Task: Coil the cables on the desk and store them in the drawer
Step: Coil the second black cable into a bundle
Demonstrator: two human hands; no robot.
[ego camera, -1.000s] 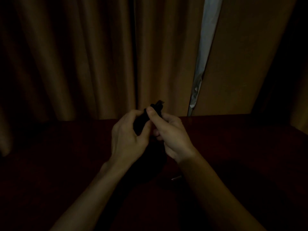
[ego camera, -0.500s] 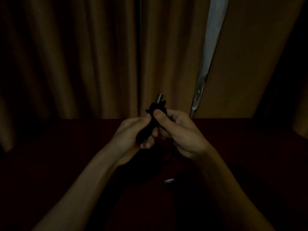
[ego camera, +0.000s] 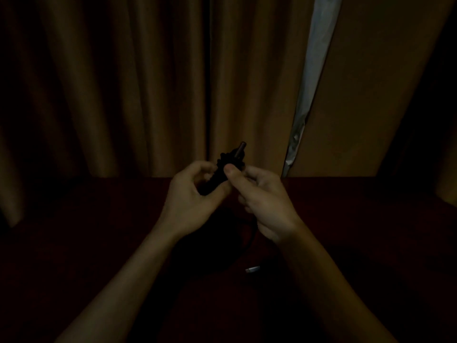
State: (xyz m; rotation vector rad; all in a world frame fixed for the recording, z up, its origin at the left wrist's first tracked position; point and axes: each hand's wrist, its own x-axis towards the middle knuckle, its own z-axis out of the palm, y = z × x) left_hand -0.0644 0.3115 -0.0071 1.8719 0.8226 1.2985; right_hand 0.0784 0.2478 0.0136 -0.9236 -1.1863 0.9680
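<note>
Light: very dim, so fine detail on the dark things is lost
Cable: a short, tightly wound black cable bundle (ego camera: 220, 173) is held up in the air between both hands, above the far part of the desk; it is tilted, its upper end leaning right and away from the person
Plug: a small cylindrical plug tip (ego camera: 241, 147) sticks out of the top of the bundle, clear of both hands
Left hand: the left hand (ego camera: 190, 194) has its fingers curled round the lower part of the bundle, cupping it from the left, palm turned inward
Right hand: the right hand (ego camera: 264, 196) pinches the bundle near its upper half, thumb pressed flat on the near side, the other fingers folded behind it
Loose end: a dark strand (ego camera: 250, 235) hangs below the right hand toward the desk; near its foot lies a small pale metallic connector (ego camera: 252, 269), between the two forearms; whether strand and connector are joined I cannot tell
Desk: a dark red desk (ego camera: 99, 233) fills the lower half of the view
Backdrop: tan pleated curtains (ego camera: 123, 82) hang behind the desk, with a pale grey strip (ego camera: 312, 58) showing between two panels on the right
</note>
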